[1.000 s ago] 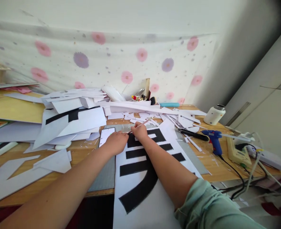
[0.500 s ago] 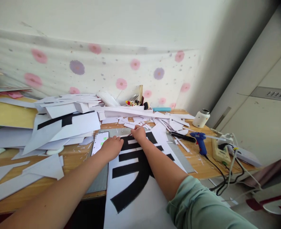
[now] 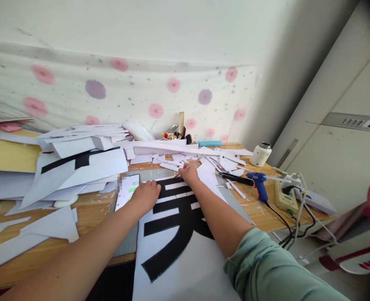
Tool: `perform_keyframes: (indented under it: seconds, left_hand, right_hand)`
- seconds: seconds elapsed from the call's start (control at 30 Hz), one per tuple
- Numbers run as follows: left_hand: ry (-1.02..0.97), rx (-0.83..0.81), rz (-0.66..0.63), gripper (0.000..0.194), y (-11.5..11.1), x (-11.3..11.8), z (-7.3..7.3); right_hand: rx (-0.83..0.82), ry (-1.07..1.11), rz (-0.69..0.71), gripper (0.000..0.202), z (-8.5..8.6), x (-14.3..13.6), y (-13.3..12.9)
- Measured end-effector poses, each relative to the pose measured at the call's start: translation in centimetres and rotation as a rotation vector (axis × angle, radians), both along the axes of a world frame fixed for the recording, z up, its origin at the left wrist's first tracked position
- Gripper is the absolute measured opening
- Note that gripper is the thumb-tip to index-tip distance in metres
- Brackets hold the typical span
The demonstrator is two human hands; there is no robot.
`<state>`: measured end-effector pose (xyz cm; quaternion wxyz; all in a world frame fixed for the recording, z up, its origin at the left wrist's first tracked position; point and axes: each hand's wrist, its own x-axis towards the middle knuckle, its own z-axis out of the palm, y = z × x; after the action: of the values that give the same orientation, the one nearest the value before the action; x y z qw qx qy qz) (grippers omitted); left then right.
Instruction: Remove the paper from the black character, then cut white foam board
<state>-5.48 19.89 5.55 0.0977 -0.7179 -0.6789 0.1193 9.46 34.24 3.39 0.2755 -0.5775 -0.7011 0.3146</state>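
White sheet [image 3: 172,255] pinned flat under left hand [image 3: 145,196]; right hand [image 3: 189,172] fingers apparently grasping thin knife [image 3: 195,160] at top edge.

A home craft corner — floral cloth [image 3: 116,90] hangs behind the wooden bench [image 3: 93,211]. Paper offcuts [image 3: 78,163] lie heaped. A glue gun [image 3: 258,182] rests nearby.

I see the white sheet [image 3: 185,251] lying flat on the table, bearing a large black character in thick strokes; its near end hangs over the table edge towards me. A thin pale stick-like tool [image 3: 193,162] slants above the sheet's far edge, its lower end hidden, its tip pointing up-right.
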Motion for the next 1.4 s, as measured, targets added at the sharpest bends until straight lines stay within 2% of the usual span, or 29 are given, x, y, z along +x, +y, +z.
perform_keyframes:
  seconds: [0.6,1.0,1.17,1.3,1.4]
  left_hand:
    - [0.090,-0.038,-0.027,0.031,0.3,0.2,0.4]
    - [0.053,-0.053,-0.053,0.030,0.1,-0.1,0.7]
    - [0.034,-0.051,-0.077,0.035,-0.2,0.0,1.0]
    - [-0.004,-0.049,-0.082,0.035,-0.2,-0.3,0.8]
    - [-0.033,-0.049,-0.095,0.036,-0.2,-0.6,0.7]
  right_hand:
    - [0.042,-0.019,-0.127,0.028,-0.7,5.5,2.2]
    - [0.087,-0.041,-0.273,0.025,-1.0,7.2,3.0]
    - [0.102,0.006,-0.305,0.027,-0.7,7.8,2.8]
    - [0.118,0.097,-0.283,0.023,0.5,7.0,1.6]
    - [0.113,0.192,-0.172,0.013,1.2,4.3,-0.1]
